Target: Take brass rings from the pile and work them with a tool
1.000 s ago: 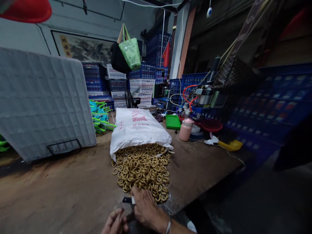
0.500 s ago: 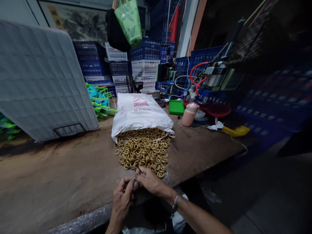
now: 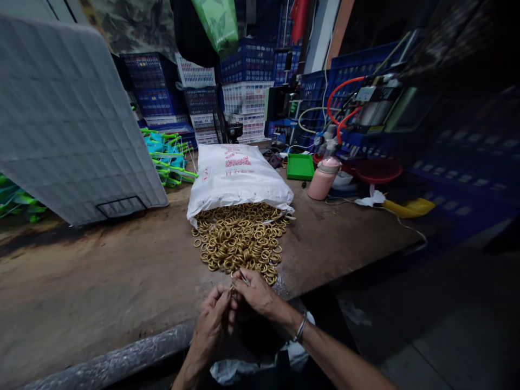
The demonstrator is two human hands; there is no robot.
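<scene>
Just over the table's front edge, my left hand (image 3: 212, 319) pinches a small brass-coloured ring (image 3: 233, 290) between thumb and fingers. My right hand (image 3: 259, 294) meets it from the right, closed around a thin dark metal tool (image 3: 244, 278) whose exact kind I cannot make out. The two sets of fingertips almost touch at the ring. Right beyond them lies a heap of gold-coloured rings (image 3: 239, 244), spilling from the open mouth of a white woven sack (image 3: 239, 176) with red print.
A grey quilted panel (image 3: 77, 124) stands at left beside green and blue plastic frames (image 3: 168, 154). To the right are a green tray (image 3: 300, 167), a pink bottle (image 3: 324, 179), a red dish (image 3: 377, 170) and a yellow scoop (image 3: 410, 208). Stacked crates (image 3: 247, 97) rise behind.
The camera view has shifted, so the scene sits slightly higher. Both hands stay together at the ring, with the left fingers turned a little and the tool still in the right.
</scene>
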